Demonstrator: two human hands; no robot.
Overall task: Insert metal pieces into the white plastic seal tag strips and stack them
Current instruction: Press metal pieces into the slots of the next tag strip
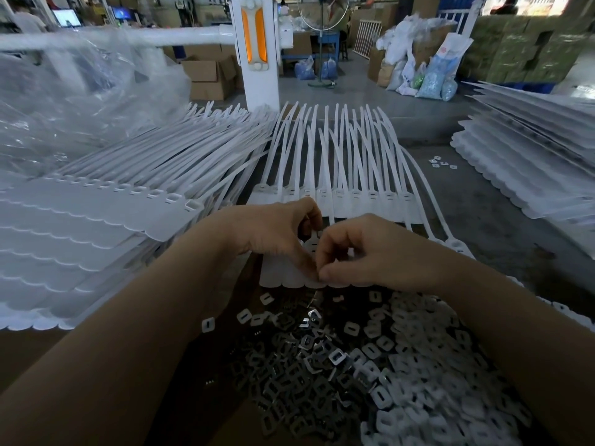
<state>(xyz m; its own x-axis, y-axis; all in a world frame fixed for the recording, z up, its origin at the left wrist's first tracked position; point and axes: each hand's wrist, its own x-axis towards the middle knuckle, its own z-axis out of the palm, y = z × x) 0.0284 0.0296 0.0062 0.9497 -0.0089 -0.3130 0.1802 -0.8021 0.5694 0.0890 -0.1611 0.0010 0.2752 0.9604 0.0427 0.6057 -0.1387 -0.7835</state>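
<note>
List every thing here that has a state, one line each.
Left hand: fingers curled, pinching the strip.
Right hand: fingers curled at the strip's near edge; contents hidden.
Strip: flat under both hands.
Metal pieces: loose heap.
White caps: loose heap.
Left stack: strips piled, slots showing.
Right stack: strips piled.

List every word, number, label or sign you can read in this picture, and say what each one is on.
None can be read.
White sack at the back right: a red mark, too blurred to read.
Monitors at the back left: lit screens, too small to read.
Tag strips, metal pieces and cardboard boxes: no print visible.
</note>
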